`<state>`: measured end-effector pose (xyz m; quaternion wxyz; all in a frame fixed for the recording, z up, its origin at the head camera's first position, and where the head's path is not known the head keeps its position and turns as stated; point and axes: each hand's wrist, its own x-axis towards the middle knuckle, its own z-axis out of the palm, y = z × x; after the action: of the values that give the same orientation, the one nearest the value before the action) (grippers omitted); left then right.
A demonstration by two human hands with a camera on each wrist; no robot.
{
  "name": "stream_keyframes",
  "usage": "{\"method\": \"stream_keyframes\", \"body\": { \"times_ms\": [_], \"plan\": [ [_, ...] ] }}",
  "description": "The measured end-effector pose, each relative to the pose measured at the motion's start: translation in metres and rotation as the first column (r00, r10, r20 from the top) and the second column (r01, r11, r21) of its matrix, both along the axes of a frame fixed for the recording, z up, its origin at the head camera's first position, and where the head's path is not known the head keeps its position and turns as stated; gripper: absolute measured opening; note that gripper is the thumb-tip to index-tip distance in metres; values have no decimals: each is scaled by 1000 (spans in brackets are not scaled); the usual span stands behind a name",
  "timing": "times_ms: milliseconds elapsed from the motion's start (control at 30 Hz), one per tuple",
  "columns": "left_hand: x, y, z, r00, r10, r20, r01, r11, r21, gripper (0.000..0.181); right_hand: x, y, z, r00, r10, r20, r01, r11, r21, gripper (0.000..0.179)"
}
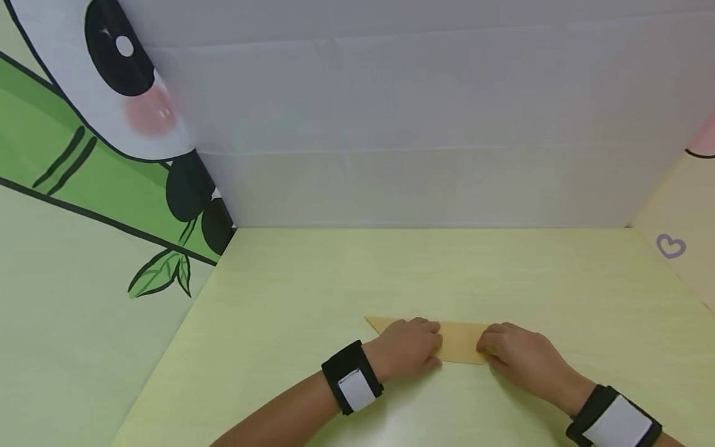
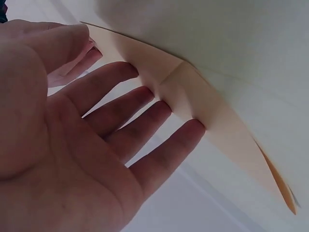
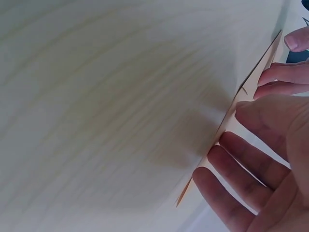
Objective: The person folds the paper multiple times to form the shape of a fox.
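One folded paper sheet (image 1: 461, 341) is laid lengthwise left-to-right on the worktop (image 1: 391, 273); its left part is pressed by the left hand (image 1: 408, 347), its right end touched by the right hand (image 1: 525, 361), fingers spread on both.

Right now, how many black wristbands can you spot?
2: the left wristband sits behind the left hand, the right wristband behind the right hand, as both hands touch the paper. Anything outside the frame stays unseen.

From here I see folded pale-orange paper (image 1: 460, 343), creased across, layers parted at one end, on the table (image 1: 268, 292).
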<state>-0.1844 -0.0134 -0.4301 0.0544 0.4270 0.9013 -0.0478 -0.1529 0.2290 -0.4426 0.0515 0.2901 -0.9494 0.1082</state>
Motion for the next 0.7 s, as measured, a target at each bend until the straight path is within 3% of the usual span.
{"method": "stream_keyframes", "body": {
  "times_ms": [233,467,600,700],
  "plan": [
    [1,-1,4,998,18,63,-19,1000,12,31,-4,0,3,997,-48,66,50,998,-23,15],
    [-1,-5,2,993,6,116,-7,1000,3,41,-13,9,13,973,-168,157,190,973,-134,25],
    [-2,-5,2,992,9,127,-11,1000,13,40,-23,22,13,966,-170,195,198,971,-135,34],
    [-1,-4,2,992,11,129,-14,1000,17,38,-27,29,11,960,-168,224,198,973,-117,30]
  ]
}}
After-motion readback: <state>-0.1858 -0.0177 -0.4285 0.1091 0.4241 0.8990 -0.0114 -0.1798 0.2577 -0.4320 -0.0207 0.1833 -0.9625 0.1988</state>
